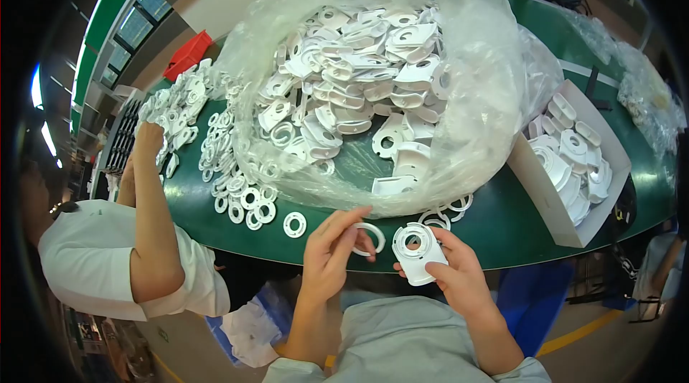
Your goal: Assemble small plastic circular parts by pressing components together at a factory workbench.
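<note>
L side: co-worker's hand (149,139) at a heap of white plastic parts (190,94), far L on green table (190,204); red bin (189,55) just beyond. Next R: pile of flat white rings (221,145), loose on tabletop, spilling toward near edge. One single ring (294,233) lies apart, R of pile, near edge.

Near ctr: L hand (327,254) raised at table edge, fingers part-curled, thin white ring (380,237) held between thumb & fingers; ring tilted, clear of table.

Far ctr: lg. clear plastic bag (486,31), mouth open, heaped w/ white housings (352,78), mostly w/ round holes.

Near, R of ctr: R hand (463,273) closed on one white housing (415,270), thumb on face, fingers behind; circular end pts. far, housing just R of the thin ring, not touching. Few thin rings (459,205) beyond, by bag's near edge.

R: cardboard box (543,200) w/ more white parts. Far R: crumpled clear film (646,92).
</note>
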Tool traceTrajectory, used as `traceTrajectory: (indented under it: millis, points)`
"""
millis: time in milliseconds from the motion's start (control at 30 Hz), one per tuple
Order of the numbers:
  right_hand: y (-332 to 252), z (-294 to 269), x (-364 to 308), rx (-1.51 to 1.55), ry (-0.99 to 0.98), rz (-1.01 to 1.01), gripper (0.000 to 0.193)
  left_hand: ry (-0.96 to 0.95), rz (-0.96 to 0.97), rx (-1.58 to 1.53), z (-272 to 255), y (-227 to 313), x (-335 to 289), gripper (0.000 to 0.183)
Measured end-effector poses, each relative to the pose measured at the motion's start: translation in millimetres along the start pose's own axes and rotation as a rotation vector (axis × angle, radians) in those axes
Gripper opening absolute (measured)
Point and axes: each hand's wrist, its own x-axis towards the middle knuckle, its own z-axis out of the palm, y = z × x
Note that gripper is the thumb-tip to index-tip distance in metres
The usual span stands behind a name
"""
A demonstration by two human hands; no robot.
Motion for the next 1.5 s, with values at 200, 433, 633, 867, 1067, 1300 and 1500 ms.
traceTrajectory:
  millis: [200,433,633,867,1067,1300,1500]
  points:
    - [0,6,4,-0.09,-0.041,-0.028,0.056,0.065,-0.042,-0.035,-7,-10,3,0.028]
    - [4,3,9,-0.095,-0.06,-0.044,0.056,0.133,-0.003,-0.058,-2,-19,10,0.021]
    - [-1,-1,29,-0.175,-0.083,-0.112,0.055,0.161,0.041,-0.171,-5,-16,8,0.013]
    - [-3,13,21,-0.126,-0.129,-0.064,0.057,0.05,0.245,0.057,-13,-7,10,0.014]
    - [3,10,24,-0.119,-0.137,-0.038,0.058,0.164,0.122,-0.041,3,15,7,0.013]
    - [5,12,20,-0.18,-0.156,-0.067,0.059,0.02,0.079,0.21,6,15,11,0.011]
    - [-1,13,18,-0.172,-0.204,0.026,0.061,-0.021,0.215,0.455,7,13,18,0.021]
